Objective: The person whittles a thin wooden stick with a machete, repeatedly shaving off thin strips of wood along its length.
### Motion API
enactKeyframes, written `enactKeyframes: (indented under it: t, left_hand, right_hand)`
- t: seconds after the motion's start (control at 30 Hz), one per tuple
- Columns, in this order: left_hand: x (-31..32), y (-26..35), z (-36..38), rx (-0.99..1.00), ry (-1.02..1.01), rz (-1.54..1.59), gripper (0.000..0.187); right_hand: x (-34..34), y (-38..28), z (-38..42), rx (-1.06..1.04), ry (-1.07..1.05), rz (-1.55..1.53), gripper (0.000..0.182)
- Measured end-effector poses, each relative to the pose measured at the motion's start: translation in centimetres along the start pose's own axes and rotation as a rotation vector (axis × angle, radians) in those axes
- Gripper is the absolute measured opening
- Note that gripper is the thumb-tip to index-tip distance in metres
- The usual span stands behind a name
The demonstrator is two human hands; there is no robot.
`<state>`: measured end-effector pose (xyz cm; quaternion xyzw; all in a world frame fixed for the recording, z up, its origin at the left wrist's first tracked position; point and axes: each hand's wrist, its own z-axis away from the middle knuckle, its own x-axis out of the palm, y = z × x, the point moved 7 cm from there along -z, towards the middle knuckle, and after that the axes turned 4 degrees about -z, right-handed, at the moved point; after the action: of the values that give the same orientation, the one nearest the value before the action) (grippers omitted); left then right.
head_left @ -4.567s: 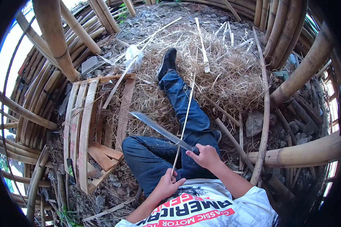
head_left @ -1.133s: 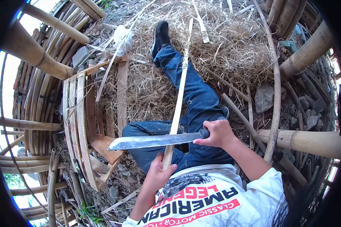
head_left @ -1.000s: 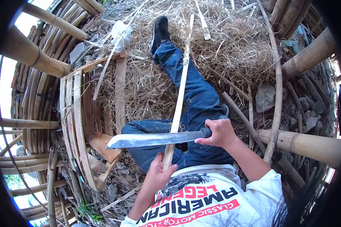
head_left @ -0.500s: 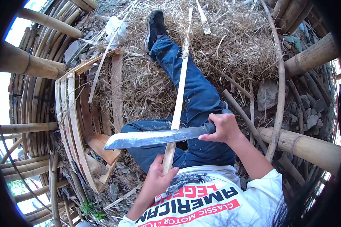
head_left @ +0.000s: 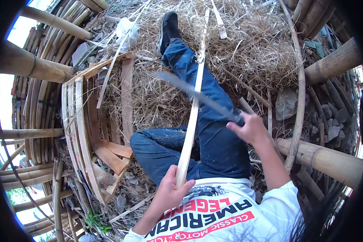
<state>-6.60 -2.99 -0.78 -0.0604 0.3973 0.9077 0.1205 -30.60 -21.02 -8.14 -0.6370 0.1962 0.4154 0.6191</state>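
Pale bamboo strip [head_left: 193, 109], long, thin, flat, runs from lap out along outstretched jeans leg toward straw. Left hand [head_left: 171, 193] curled tight around near end. Right hand [head_left: 252, 128] closed on handle of blurred machete [head_left: 193, 96], blade raised, crossing strip. Straw pile [head_left: 246, 48], slatted bamboo frame [head_left: 82, 121], thick poles [head_left: 326, 155] around.
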Motion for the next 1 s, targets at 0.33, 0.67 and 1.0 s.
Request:
enactKeyframes:
  t: [0.33,0.67,1.0]
  left_hand:
    - [0.1,-2.1,0.0,0.099,0.111,0.013,0.03]
    - [0.2,-3.9,0.2,0.196,0.116,0.048,0.031]
    - [1.3,-3.4,3.4,0.084,-0.01,0.177,0.025]
  right_hand:
    - [3.5,-9.3,5.6,-0.345,-0.144,-0.109,0.067]
    - [5.1,-9.3,5.3,-0.454,-0.071,-0.004,0.068]
    - [2.2,2.5,-1.6,0.105,-0.02,0.078,0.068]
